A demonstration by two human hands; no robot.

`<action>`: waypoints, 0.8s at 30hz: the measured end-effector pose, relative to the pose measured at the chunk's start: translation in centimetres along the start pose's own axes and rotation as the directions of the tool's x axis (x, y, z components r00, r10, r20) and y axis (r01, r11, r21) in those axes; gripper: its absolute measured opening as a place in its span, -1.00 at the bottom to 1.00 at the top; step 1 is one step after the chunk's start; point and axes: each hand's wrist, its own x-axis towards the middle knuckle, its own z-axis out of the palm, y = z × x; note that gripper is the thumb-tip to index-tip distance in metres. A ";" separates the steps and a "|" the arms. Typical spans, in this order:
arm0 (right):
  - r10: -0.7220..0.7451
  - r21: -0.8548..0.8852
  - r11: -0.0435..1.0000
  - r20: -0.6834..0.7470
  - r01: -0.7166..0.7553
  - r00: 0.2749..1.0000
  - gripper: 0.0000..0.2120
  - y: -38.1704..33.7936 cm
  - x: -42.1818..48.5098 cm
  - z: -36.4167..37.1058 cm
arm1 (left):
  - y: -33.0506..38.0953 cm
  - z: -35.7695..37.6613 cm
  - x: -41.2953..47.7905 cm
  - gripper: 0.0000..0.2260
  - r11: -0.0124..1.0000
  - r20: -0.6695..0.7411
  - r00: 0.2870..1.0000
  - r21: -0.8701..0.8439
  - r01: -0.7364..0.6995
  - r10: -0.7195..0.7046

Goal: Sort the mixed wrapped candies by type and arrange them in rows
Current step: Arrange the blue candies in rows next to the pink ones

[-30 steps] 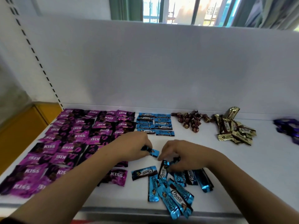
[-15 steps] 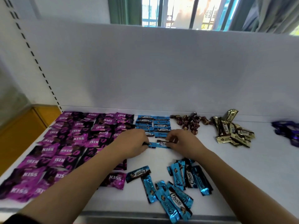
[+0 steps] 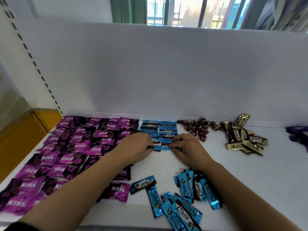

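On the white surface (image 3: 250, 177), the left hand (image 3: 135, 146) is seen with fingers curled round the left end of a small blue-and-brown foil Choco candy (image 3: 156, 148), while the right hand (image 3: 187, 147) is closed in a pinch on a second blue Choco candy (image 3: 166, 146) just beside it. Much of both wrappers is covered by fingers, so whether they lie flat on the surface cannot be told. The two candies are held at the near end of two short columns of blue Choco candies (image 3: 167, 127), whose lower rows are partly hidden behind the knuckles. To the left, magenta foil KISS candies (image 3: 78, 145) are laid in rows, several covered by the left forearm and the nearest ones blurred. A loose heap of blue Choco candies (image 3: 191, 194) lies near the front edge, overlapped at its top by the right wrist and cut off at the bottom of the view. Along the white back panel (image 3: 166, 72), brown twist-wrapped candies (image 3: 198, 128) and a pile of gold foil candies (image 3: 245, 139) are seen. At the right edge, dark violet wrappers (image 3: 298, 135) are cut off and too blurred to read.
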 end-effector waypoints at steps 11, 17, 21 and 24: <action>0.263 -0.072 0.963 0.468 -0.261 0.843 -0.69 -4.9 -1.0 -8.8 | 2.8 -3.2 -2.8 -0.66 0.996 0.271 0.961 -0.050 0.075 -0.059; 0.345 -0.300 0.933 0.588 -0.199 0.732 -0.58 -6.8 -2.7 -8.8 | 4.7 -3.2 -4.7 -0.73 0.999 0.407 0.912 0.010 0.048 -0.048; 0.357 -0.285 0.930 0.542 -0.234 0.761 -0.51 -7.5 -3.2 -8.0 | 4.7 -2.3 -4.6 -0.75 0.999 0.330 0.943 -0.005 0.045 -0.041; 0.356 -0.328 0.922 0.499 -0.208 0.790 -0.44 -8.4 -3.7 -7.1 | 4.4 -1.3 -4.1 -0.75 1.000 0.234 0.972 0.021 0.004 -0.009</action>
